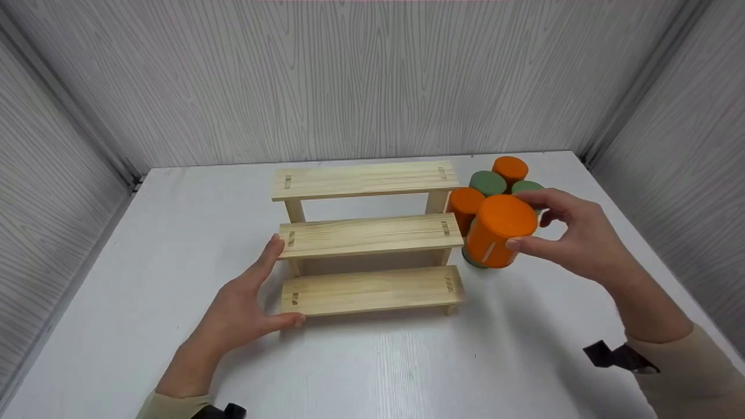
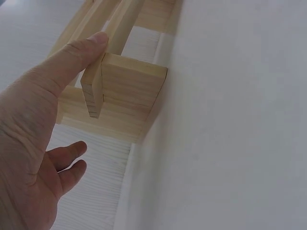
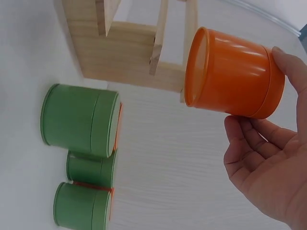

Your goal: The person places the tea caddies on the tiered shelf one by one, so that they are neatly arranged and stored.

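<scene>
A three-step wooden display rack (image 1: 372,235) stands on the white table. At its left end is my left hand (image 1: 238,308), thumb against the front edge of the lowest step and index fingertip at the end of the middle one. The left wrist view shows the thumb on the wood and two other fingers (image 2: 72,175) off it. My right hand (image 1: 573,235) pinches an orange canister (image 1: 500,233) between thumb and fingers by its lidded end, raised beside the rack's right end. In the right wrist view this canister (image 3: 235,72) is clear of the surface, its bottom facing left.
Right of the rack, green canisters (image 1: 488,183) and orange canisters (image 1: 510,169) stand close together, some partly hidden by the held one. Several green ones (image 3: 79,117) show in the right wrist view. Grey wood-grain panels (image 1: 361,75) enclose the table at the back and sides.
</scene>
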A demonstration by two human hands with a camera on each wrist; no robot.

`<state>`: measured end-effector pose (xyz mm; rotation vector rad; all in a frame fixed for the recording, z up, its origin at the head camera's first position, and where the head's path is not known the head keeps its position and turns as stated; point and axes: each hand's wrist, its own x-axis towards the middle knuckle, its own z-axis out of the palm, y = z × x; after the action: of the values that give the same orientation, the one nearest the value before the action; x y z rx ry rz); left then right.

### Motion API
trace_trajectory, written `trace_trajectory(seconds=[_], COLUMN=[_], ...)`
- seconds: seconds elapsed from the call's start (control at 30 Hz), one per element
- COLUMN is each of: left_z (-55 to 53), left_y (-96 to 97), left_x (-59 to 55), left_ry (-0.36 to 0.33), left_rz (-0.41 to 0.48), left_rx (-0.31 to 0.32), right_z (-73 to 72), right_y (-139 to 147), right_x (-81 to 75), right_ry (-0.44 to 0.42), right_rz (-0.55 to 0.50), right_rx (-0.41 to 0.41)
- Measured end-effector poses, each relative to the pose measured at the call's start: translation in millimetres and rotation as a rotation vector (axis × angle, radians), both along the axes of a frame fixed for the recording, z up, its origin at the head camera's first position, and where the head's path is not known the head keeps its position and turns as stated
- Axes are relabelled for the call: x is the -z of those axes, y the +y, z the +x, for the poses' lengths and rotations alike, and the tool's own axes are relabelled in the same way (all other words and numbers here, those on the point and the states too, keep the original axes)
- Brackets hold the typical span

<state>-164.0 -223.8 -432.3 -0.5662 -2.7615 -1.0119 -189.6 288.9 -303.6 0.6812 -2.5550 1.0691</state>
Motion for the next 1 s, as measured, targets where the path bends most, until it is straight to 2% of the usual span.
trace_trajectory(seconds=[0.3,0.53,0.87,1.0], left_z=[-1.0,-0.8,-0.3,-0.1], left_y=[-1.4,-1.2,-0.6,-0.8], left_x=[2.3,0.7,1.4,1.5], left_ry=[0.046,0.039,0.052,0.052], left_rz=[-0.03,-0.031,-0.017,-0.019], left_rx=[0.007,0.0,0.008,0.009], right_z=[-4.2,-4.0,-9.5,-10.2], right_y=[-45.7,-78.0,-115.8,-130.2], right_x=[12.4,19.2,32.7,36.6], right_ry=[-0.069,-0.133,-0.112,-0.106], right_rz=[-0.018,-0.041,-0.072,-0.064], right_rx=[-0.122,-0.18,-0.281,-0.298])
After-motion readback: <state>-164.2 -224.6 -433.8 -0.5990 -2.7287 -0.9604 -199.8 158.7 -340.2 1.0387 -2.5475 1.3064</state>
